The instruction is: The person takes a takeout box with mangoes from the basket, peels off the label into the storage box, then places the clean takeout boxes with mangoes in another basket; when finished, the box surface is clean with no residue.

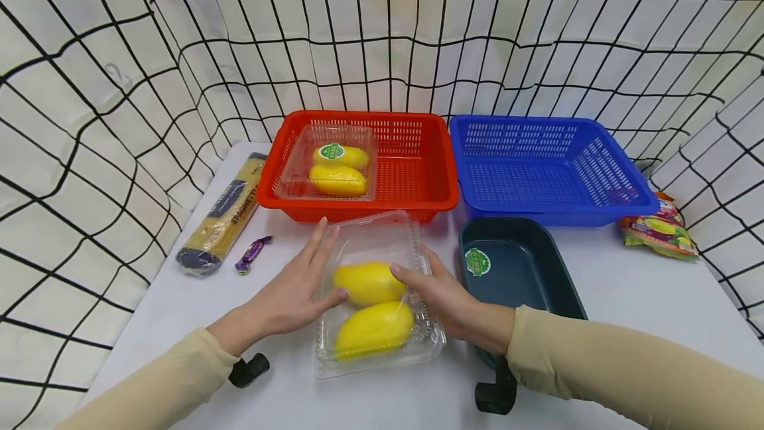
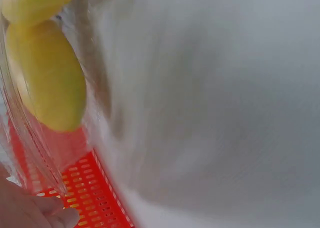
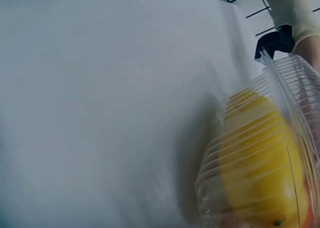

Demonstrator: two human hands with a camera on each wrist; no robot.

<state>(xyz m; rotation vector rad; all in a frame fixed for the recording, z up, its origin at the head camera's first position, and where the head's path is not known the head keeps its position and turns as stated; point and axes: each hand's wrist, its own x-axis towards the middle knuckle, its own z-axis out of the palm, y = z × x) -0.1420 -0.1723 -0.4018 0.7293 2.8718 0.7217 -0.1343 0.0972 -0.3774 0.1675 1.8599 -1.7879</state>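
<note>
A clear plastic clamshell box (image 1: 382,237) with two yellow mango-like fruits (image 1: 375,329) inside is between my hands, above the white table in front of the red basket. My right hand (image 1: 450,297) grips its right edge, thumb on top and the other fingers out of sight behind the side. On the left edge lies my left hand (image 1: 292,290), its fingers extended along the side and its thumb over the lid. The left wrist view catches fruit (image 2: 47,75) through the plastic with left fingertips (image 2: 65,218) below; the right wrist view has the box's ribbed side (image 3: 250,153) close up.
The red basket (image 1: 352,212) contains a similar fruit box (image 1: 292,181). Beside it stands a blue basket (image 1: 561,216), with a dark green tray (image 1: 513,271) in front. Spaghetti (image 1: 221,217) and a purple-wrapped candy (image 1: 253,255) lie left, a colourful packet (image 1: 659,231) right. Black netting surrounds the table.
</note>
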